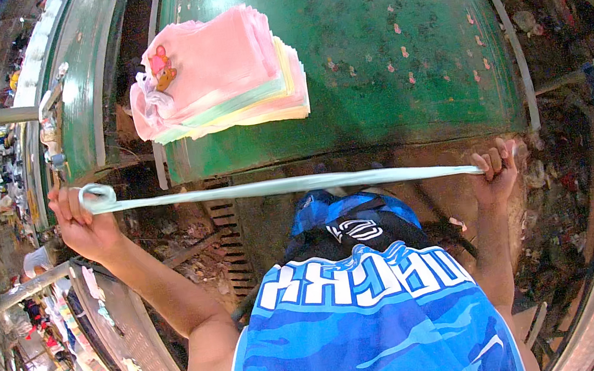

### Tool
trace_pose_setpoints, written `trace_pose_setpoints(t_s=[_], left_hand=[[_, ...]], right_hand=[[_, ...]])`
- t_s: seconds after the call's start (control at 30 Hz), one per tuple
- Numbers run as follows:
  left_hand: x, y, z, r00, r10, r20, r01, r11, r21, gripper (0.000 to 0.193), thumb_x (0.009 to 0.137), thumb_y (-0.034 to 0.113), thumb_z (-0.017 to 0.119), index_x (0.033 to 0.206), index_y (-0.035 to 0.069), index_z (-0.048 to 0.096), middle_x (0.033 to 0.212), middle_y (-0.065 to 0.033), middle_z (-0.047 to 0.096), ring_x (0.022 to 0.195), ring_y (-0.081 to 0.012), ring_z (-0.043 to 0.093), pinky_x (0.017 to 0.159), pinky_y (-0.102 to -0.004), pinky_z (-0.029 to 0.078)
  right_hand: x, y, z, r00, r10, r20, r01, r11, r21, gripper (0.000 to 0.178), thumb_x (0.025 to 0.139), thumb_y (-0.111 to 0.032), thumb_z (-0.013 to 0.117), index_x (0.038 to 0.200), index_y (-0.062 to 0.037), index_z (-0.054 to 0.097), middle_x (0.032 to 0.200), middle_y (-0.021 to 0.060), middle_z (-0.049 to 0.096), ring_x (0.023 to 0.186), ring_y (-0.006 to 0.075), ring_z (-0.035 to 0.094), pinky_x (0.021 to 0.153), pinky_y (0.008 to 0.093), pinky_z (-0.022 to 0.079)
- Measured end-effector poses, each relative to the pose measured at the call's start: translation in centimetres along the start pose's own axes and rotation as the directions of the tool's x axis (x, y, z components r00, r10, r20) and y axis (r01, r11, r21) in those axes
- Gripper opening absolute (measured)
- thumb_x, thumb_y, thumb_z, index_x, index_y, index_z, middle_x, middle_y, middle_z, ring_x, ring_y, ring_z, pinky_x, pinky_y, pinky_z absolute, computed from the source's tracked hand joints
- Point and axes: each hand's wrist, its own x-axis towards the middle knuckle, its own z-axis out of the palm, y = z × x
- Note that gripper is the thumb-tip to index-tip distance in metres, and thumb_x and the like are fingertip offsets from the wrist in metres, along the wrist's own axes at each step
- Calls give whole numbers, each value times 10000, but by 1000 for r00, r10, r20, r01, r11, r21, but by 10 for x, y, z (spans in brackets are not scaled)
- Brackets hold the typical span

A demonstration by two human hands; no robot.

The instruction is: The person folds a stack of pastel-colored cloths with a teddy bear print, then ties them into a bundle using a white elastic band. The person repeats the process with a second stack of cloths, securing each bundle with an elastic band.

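Note:
A long pale mint fabric strip [289, 184] is stretched almost level between my two hands, just in front of the green table's near edge. My left hand [88, 224] is closed on its left end, where the strip curls into a loop above the fingers. At the other end my right hand [495, 170] pinches the strip's tip, slightly lower than the left. Beyond the strip lies a stack of cut cloth pieces [217, 63] in pink, mint and yellow. On top of the stack sit a small pink and brown cartoon figure [163, 69] and a whitish knotted tie [155, 99].
The green table [349, 124] has worn, dark patches and rows of small pinkish marks or bits toward its far and right sides. Another green surface [81, 102] stands to the left, with a rail [2, 116]. Cloth piles and clutter [57, 352] fill the lower left.

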Motion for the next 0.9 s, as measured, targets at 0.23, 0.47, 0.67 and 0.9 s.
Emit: trace_pose_setpoints(t_s=[0.23, 0.47, 0.67, 0.9], left_hand=[[101, -10, 73, 948, -221, 230, 175, 963, 206, 230, 1132, 194, 467, 951, 64, 522, 696, 24, 377, 565, -100, 359, 545, -266, 363], [259, -122, 134, 988, -104, 111, -96, 143, 985, 288, 1028, 372, 674, 1126, 108, 735, 771, 53, 554, 628, -50, 452, 558, -210, 379], [418, -262, 90, 820, -520, 239, -154, 202, 967, 358, 1026, 309, 620, 1331, 138, 694, 734, 109, 475, 551, -5, 341, 449, -171, 277], [387, -421, 37, 548, -833, -76, 296, 108, 949, 278, 1042, 294, 596, 1144, 52, 689, 985, -91, 747, 777, -106, 692, 613, -210, 536]], right_hand=[[-54, -45, -97, 931, -196, -307, 156, 976, -149, 392, 1109, -451, 474, 945, -107, 562, 583, -36, 338, 467, 106, 325, 673, 319, 475], [-154, -75, -135, 731, -534, -425, 294, 808, -510, 410, 1095, -475, 528, 1011, -100, 670, 713, -5, 544, 586, 139, 516, 640, 370, 582], [-229, -38, -145, 704, -597, -383, 525, 802, -285, 337, 1112, -369, 527, 1026, -83, 684, 760, 9, 644, 668, 138, 599, 678, 328, 566], [-237, 41, -77, 716, -541, -442, 512, 837, -194, 224, 1070, -291, 615, 1139, -83, 657, 939, 58, 714, 897, 205, 658, 935, 403, 543]])
